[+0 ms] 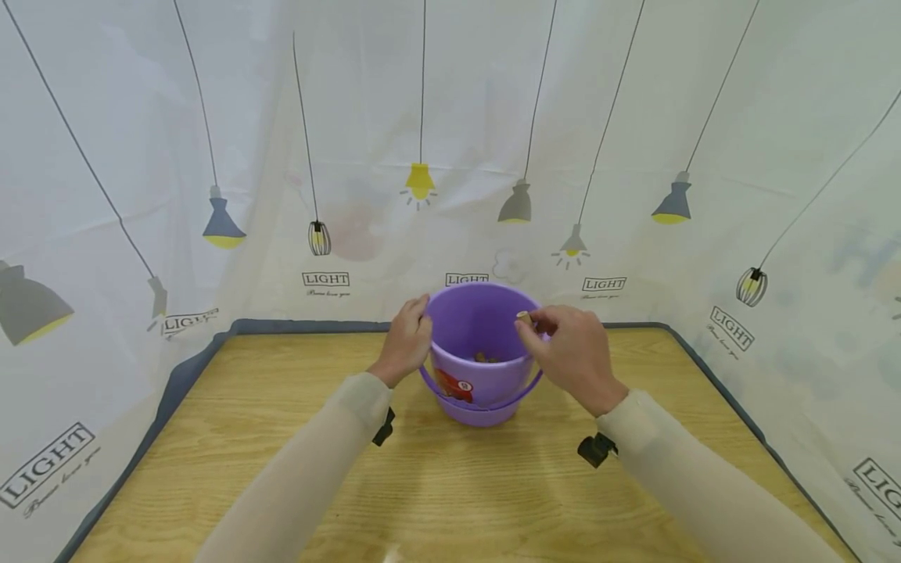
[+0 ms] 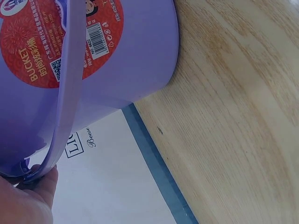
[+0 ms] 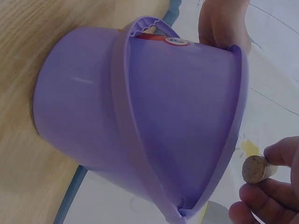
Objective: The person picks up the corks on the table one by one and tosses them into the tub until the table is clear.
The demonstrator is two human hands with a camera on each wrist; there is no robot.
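A purple plastic bucket (image 1: 496, 381) stands upright on the table, its carrying handle (image 2: 70, 88) hanging down across the front. On its wall is a red round label (image 2: 42, 46) printed with the word BUCKET. My left hand (image 1: 408, 338) grips the rim on the left side, close to the handle's hinge. Above the right part of the rim, my right hand (image 1: 573, 349) pinches a cork (image 3: 256, 170) between thumb and fingers. Several small brown pieces (image 1: 484, 358) lie at the bottom of the bucket; its inner wall partly hides them.
The wood-grain table (image 1: 450, 485) spreads out around the bucket. White cloth walls (image 1: 366, 117) printed with hanging lamps stand behind and at both sides, with a dark blue band (image 1: 267, 327) along the table's edge.
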